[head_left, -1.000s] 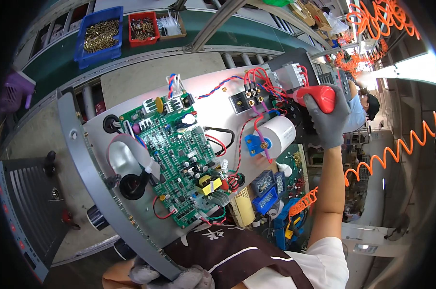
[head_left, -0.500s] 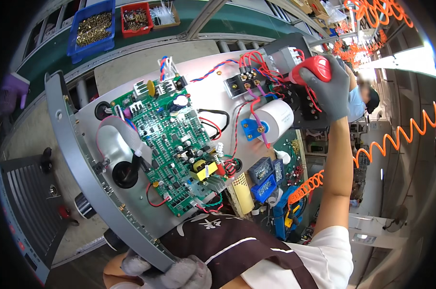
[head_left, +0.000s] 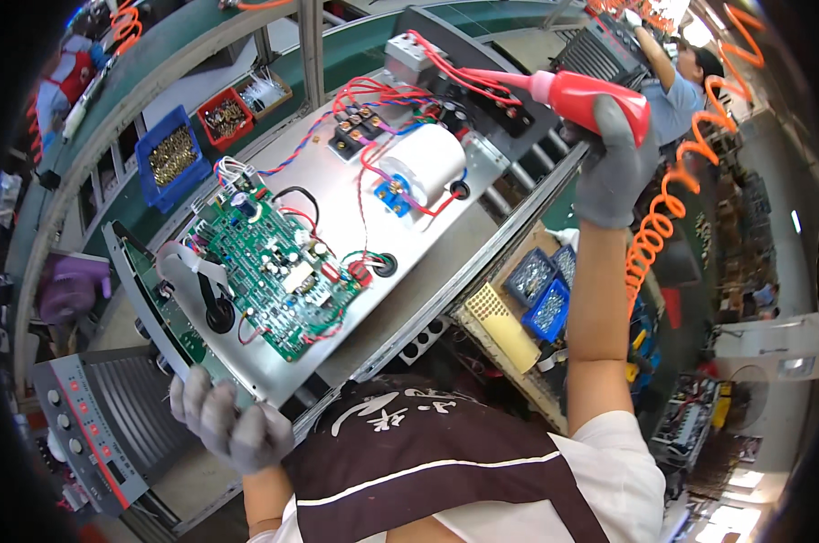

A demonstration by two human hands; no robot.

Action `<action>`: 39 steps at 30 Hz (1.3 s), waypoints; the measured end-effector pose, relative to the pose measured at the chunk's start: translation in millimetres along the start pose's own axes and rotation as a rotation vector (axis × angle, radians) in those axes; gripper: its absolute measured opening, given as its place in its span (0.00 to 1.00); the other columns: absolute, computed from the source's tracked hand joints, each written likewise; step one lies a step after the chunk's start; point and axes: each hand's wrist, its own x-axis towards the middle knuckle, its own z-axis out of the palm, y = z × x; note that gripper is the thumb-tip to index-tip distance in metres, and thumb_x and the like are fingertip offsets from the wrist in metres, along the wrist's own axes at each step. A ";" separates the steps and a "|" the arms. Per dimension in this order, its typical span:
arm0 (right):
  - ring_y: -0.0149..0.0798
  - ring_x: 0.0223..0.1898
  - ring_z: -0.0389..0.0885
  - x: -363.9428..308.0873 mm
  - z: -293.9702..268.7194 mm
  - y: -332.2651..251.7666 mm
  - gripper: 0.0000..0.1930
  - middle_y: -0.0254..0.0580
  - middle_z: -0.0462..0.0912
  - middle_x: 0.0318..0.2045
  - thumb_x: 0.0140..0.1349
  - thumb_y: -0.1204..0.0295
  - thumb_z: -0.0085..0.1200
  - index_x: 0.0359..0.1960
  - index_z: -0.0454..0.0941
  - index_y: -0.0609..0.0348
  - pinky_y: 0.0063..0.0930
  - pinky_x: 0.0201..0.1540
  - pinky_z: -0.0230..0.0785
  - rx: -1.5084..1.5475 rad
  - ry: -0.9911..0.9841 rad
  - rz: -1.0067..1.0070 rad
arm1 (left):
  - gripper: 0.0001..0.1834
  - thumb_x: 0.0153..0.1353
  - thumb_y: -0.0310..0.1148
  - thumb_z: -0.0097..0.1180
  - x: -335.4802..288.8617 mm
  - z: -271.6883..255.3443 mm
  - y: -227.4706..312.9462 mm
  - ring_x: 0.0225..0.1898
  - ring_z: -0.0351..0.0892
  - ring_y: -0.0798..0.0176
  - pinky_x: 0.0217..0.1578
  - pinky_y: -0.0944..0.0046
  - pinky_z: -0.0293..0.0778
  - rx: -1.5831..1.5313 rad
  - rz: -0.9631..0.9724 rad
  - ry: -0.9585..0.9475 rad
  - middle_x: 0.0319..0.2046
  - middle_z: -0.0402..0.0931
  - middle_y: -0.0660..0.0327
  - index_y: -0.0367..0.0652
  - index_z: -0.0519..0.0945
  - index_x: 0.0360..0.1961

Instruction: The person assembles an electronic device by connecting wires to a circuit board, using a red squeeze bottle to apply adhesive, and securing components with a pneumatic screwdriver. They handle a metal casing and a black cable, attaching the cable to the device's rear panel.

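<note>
In my gloved right hand (head_left: 615, 167) is a red squeeze bottle (head_left: 599, 101), lying on its side in the air. Its pale pointed nozzle aims left, over the red wires at the far end of an open metal chassis (head_left: 337, 226). My gloved left hand (head_left: 228, 423) is beside the near corner of the chassis's front panel, its bent fingers apart and holding nothing; whether it touches the edge I cannot tell. The chassis carries a green circuit board (head_left: 269, 271), a white cylinder (head_left: 425, 163), a black terminal block (head_left: 355, 131) and a grey block (head_left: 414, 59).
Blue (head_left: 170, 161) and red (head_left: 226, 120) bins of small metal parts stand beyond the chassis. A finished-looking grey unit (head_left: 111, 425) is at the left. Small blue trays (head_left: 547, 308) lie right, near a coiled orange hose (head_left: 653, 231). Another person (head_left: 676, 95) works far right.
My left hand has let go of the front panel and opened. The bottle has tipped from nozzle-down to nearly level, its nozzle now visible. My view has shifted, showing the chassis further left.
</note>
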 end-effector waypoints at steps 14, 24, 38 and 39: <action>0.34 0.26 0.71 -162.5 -143.0 86.8 0.27 0.44 0.74 0.32 0.57 0.51 0.54 0.45 0.69 0.65 0.23 0.27 0.70 1.123 0.381 0.800 | 0.11 0.52 0.20 0.40 2.4 22.6 19.4 0.55 0.65 0.40 0.55 0.44 0.64 -0.052 0.007 0.151 0.48 0.67 0.49 0.39 0.67 0.38; 0.33 0.28 0.74 -274.7 -160.3 122.6 0.27 0.39 0.77 0.33 0.55 0.49 0.55 0.45 0.72 0.60 0.25 0.29 0.68 0.923 0.454 1.037 | 0.07 0.52 0.22 0.41 -6.2 31.2 19.7 0.52 0.68 0.46 0.52 0.51 0.65 0.007 -0.003 0.235 0.47 0.68 0.48 0.37 0.67 0.34; 0.30 0.22 0.77 -241.8 -61.4 59.3 0.18 0.41 0.78 0.27 0.49 0.70 0.64 0.38 0.72 0.66 0.22 0.26 0.72 0.523 0.418 0.495 | 0.12 0.45 0.15 0.44 -11.5 36.6 23.9 0.47 0.68 0.56 0.47 0.60 0.65 -0.139 -0.027 0.302 0.47 0.68 0.49 0.38 0.68 0.32; 0.29 0.22 0.76 -240.6 -56.5 55.4 0.18 0.40 0.78 0.28 0.49 0.69 0.65 0.37 0.72 0.66 0.21 0.27 0.72 0.451 0.387 0.475 | 0.12 0.45 0.15 0.44 -11.4 35.8 24.3 0.46 0.68 0.57 0.45 0.62 0.66 -0.130 -0.013 0.303 0.48 0.68 0.49 0.38 0.68 0.33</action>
